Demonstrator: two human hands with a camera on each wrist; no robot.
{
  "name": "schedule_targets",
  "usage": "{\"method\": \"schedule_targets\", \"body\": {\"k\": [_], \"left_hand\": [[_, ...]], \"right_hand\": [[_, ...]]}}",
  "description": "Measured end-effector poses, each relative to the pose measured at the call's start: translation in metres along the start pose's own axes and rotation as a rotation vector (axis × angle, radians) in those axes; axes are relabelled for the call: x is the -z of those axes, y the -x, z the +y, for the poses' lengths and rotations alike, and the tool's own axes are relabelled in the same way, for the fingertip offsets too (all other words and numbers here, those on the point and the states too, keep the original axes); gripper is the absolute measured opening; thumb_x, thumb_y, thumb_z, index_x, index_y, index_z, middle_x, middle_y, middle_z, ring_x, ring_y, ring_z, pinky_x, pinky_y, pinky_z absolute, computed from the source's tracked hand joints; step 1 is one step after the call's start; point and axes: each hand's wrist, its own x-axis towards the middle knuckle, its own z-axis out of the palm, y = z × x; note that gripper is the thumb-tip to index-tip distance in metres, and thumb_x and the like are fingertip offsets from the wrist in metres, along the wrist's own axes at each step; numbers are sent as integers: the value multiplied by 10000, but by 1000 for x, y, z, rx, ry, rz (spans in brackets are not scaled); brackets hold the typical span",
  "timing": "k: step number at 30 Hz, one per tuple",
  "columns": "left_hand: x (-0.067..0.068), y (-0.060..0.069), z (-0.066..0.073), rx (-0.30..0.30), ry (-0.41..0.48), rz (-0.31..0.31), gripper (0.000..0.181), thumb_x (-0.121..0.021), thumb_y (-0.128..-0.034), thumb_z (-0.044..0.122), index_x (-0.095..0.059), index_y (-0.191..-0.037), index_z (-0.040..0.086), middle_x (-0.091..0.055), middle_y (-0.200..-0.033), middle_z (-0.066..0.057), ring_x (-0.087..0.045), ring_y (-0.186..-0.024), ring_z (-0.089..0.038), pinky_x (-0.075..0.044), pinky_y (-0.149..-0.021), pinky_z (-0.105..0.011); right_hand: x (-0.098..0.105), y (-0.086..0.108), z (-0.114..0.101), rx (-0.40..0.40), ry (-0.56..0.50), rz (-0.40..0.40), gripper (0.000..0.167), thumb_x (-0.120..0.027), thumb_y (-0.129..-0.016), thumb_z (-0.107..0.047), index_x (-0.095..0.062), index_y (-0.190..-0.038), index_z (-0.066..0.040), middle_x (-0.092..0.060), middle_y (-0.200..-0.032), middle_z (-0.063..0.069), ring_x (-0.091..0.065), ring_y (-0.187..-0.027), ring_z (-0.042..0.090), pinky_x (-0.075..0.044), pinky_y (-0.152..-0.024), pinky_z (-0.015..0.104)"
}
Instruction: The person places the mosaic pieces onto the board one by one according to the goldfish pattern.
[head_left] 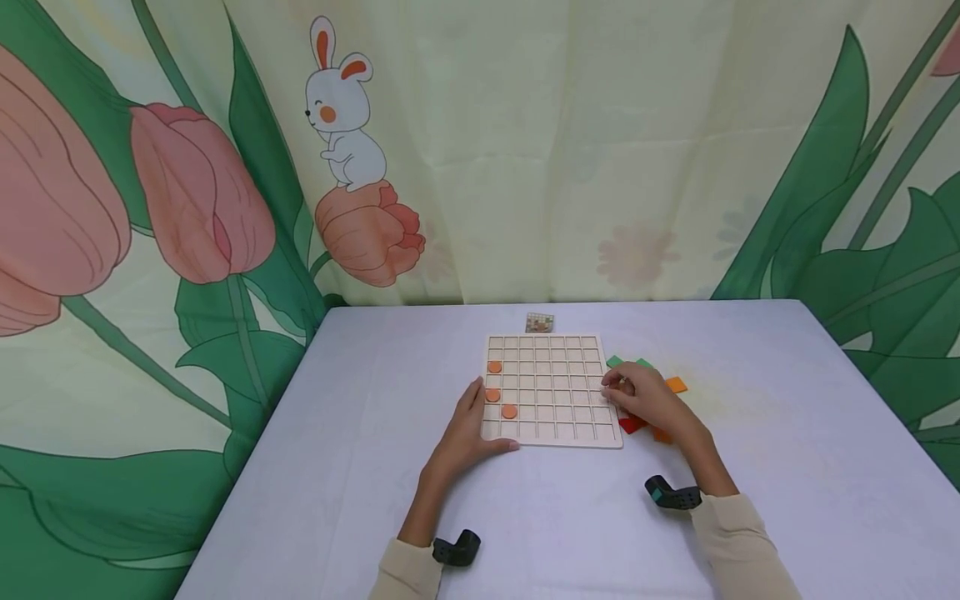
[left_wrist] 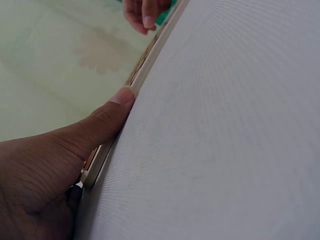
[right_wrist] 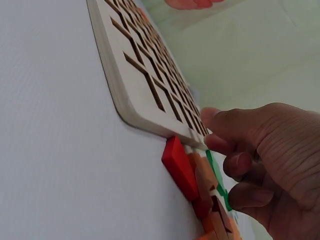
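Observation:
A pale wooden board (head_left: 553,432) with a grid of recesses lies on the table. My left hand (head_left: 467,433) holds its near left corner, fingers along the left side and thumb (left_wrist: 117,102) against the near edge. Three orange discs (head_left: 494,367) lie in the board's left part. At the right edge is my right hand (head_left: 641,396), its thumb and index fingertips close together by the rim and the other fingers bent in the right wrist view. Whether those fingertips pinch the rim or a small piece is unclear. Beneath and beside this hand lie red (right_wrist: 180,167), orange (head_left: 677,384) and green (head_left: 615,362) pieces.
A small patterned item (head_left: 539,322) sits just behind the board's far edge. White cloth covers the table (head_left: 375,375), and a curtain (head_left: 525,167) printed with tulips and a rabbit hangs behind it. Loose pieces are grouped to the right of the board.

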Motion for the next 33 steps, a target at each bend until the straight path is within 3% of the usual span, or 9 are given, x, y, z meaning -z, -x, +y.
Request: {"method": "schedule_targets", "body": {"k": [9, 15, 22, 27, 33], "left_hand": [[-1, 2, 1, 13, 26, 11, 1249, -871, -660, 505, -132, -1569, 71, -104, -1628, -87, -118, -1483, -246, -261, -1155, -424], [-1, 1, 0, 0, 16, 12, 1249, -863, -662, 521, -135, -1568, 63, -112, -1625, -96, -128, -1481, -257, -268, -1151, -432], [0, 2, 0, -14, 13, 7, 1240, -868, -668, 498, -137, -1566, 54, -120, -1623, -80, -136, -1478, -250, -268, -1152, -430], [1, 3, 2, -6, 23, 10, 1229, -879, -664, 482, -153, -1569, 78, -128, -1622, -75, -138, -1478, -249, -268, -1151, -438], [1, 3, 4, -2, 27, 14, 1228, -889, -663, 458, -155, -1567, 67, -132, -1621, -84, -145, -1477, -257, -270, -1150, -442]], "right_hand": [[16, 15, 18, -111, 44, 1, 278, -725, -892, -206, -660, -1112, -49, -546, -847, 57, -472, -697, 206, -422, -524, 251], [26, 22, 22, -136, 102, 13, 263, -720, -894, -194, -677, -1110, -51, -591, -1040, 117, -503, -904, 256, -516, -722, 333], [33, 26, 28, -149, 115, 7, 297, -735, -881, -197, -672, -1113, -23, -603, -1087, 160, -526, -996, 314, -534, -856, 475], [37, 29, 34, -153, 120, -1, 306, -725, -887, -199, -683, -1121, -7, -607, -1105, 176, -525, -1010, 330, -534, -857, 487], [39, 30, 36, -126, 104, -17, 286, -744, -871, -212, -702, -1084, -26, -603, -1071, 151, -516, -949, 286, -541, -767, 358]]}}
